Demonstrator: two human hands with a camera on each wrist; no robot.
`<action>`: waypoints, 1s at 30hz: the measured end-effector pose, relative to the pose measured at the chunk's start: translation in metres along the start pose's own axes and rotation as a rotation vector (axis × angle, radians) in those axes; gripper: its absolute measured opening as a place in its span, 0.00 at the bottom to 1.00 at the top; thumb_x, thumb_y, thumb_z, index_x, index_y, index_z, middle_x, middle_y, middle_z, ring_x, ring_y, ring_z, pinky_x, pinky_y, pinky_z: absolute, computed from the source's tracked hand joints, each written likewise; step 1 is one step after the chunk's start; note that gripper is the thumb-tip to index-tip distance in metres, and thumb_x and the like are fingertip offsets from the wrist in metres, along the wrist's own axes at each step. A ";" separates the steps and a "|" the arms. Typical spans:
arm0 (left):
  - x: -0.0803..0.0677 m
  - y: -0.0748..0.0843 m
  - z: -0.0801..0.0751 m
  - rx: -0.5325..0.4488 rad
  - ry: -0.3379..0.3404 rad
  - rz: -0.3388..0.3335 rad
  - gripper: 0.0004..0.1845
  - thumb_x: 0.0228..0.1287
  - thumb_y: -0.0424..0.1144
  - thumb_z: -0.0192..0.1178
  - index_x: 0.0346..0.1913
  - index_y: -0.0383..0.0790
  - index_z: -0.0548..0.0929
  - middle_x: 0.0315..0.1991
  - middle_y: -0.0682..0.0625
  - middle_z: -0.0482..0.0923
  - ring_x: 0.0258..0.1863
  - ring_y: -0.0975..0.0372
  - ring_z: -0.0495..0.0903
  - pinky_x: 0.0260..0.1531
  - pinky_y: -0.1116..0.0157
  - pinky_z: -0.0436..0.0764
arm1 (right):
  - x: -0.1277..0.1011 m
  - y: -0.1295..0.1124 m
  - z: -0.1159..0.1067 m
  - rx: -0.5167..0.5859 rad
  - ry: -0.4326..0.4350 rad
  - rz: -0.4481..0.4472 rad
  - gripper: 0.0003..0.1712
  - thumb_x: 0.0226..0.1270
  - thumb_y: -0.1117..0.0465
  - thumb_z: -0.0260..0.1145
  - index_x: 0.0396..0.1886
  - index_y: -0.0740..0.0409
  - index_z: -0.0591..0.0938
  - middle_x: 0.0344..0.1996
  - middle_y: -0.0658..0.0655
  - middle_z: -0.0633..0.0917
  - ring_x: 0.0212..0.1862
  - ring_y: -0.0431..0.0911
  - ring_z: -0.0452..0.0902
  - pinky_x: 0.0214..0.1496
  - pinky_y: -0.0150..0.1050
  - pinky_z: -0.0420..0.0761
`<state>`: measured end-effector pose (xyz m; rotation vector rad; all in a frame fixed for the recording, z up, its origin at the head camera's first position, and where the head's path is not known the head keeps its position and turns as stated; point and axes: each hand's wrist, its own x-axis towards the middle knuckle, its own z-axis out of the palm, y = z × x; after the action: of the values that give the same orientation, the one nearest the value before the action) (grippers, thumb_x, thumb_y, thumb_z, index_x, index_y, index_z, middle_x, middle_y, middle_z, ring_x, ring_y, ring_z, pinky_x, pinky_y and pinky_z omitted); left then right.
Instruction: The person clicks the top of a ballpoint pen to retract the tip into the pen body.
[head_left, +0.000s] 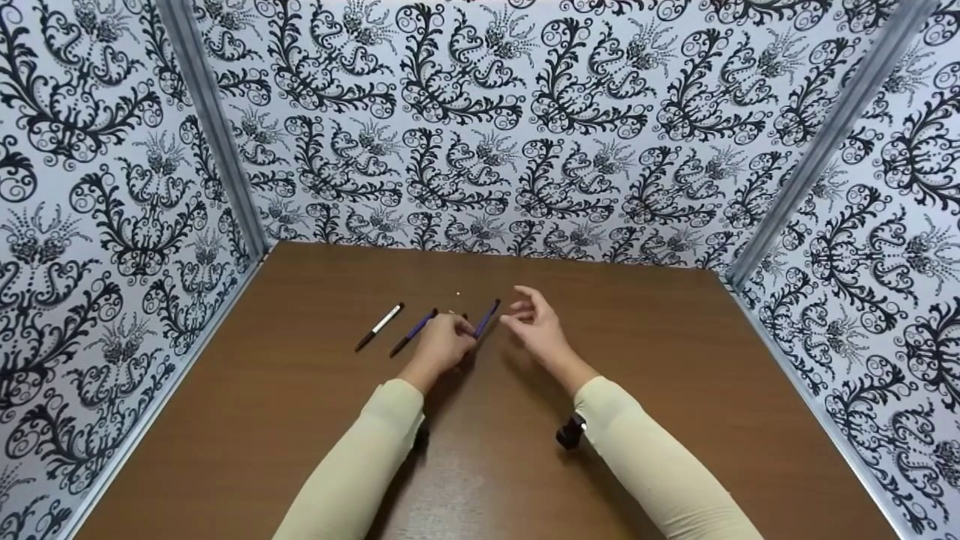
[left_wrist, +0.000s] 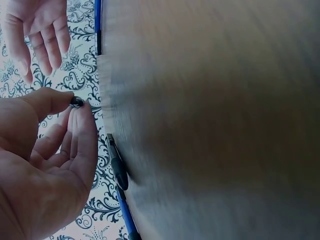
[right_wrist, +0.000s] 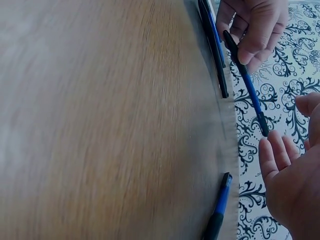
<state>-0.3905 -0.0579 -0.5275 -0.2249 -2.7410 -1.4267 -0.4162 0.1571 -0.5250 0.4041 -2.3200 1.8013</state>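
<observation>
My left hand (head_left: 446, 341) pinches a blue pen with a black grip (right_wrist: 251, 90) between thumb and fingers. This pen slants toward my right hand (head_left: 538, 328), its far end close to the fingertips in the right wrist view; touching or apart, I cannot tell. Nothing shows in my right hand, whose fingers are loosely bent. In the left wrist view the held pen appears nearly end-on, as a dark tip (left_wrist: 76, 102). Another blue pen (right_wrist: 220, 202) lies on the table nearer my right hand. A dark pen (left_wrist: 117, 167) rests below my left hand.
To the left on the brown table (head_left: 300, 420) lie a white pen with black ends (head_left: 379, 328) and a blue pen (head_left: 412, 333), roughly parallel. Patterned walls (head_left: 480, 150) stand behind the table and at both sides.
</observation>
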 end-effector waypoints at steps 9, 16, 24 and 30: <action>0.006 -0.012 0.005 0.047 -0.002 0.019 0.09 0.66 0.26 0.70 0.46 0.32 0.95 0.44 0.42 0.92 0.36 0.54 0.90 0.32 0.59 0.90 | -0.002 0.000 -0.002 0.039 0.009 0.024 0.36 0.71 0.73 0.76 0.76 0.65 0.75 0.58 0.75 0.81 0.53 0.58 0.86 0.48 0.41 0.88; -0.003 -0.001 0.001 0.117 -0.006 0.014 0.06 0.66 0.26 0.73 0.43 0.33 0.95 0.45 0.43 0.92 0.39 0.53 0.91 0.37 0.59 0.91 | -0.002 0.002 -0.001 0.016 0.023 0.022 0.37 0.71 0.74 0.75 0.77 0.67 0.73 0.57 0.74 0.82 0.55 0.65 0.84 0.48 0.48 0.90; 0.036 -0.055 0.026 0.144 -0.025 0.031 0.05 0.58 0.31 0.77 0.33 0.45 0.95 0.36 0.54 0.91 0.34 0.60 0.87 0.39 0.58 0.89 | -0.004 -0.001 -0.001 0.012 0.011 0.013 0.35 0.71 0.73 0.75 0.75 0.67 0.75 0.57 0.76 0.82 0.54 0.62 0.86 0.46 0.34 0.85; 0.041 -0.060 0.028 0.177 -0.019 0.005 0.07 0.55 0.33 0.78 0.35 0.48 0.97 0.39 0.55 0.92 0.42 0.56 0.88 0.46 0.55 0.89 | -0.002 0.003 -0.001 0.013 -0.004 0.017 0.35 0.71 0.72 0.75 0.76 0.66 0.75 0.54 0.69 0.83 0.51 0.55 0.85 0.46 0.35 0.85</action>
<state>-0.4391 -0.0647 -0.5873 -0.2389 -2.8576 -1.1777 -0.4148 0.1593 -0.5277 0.3916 -2.3222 1.8259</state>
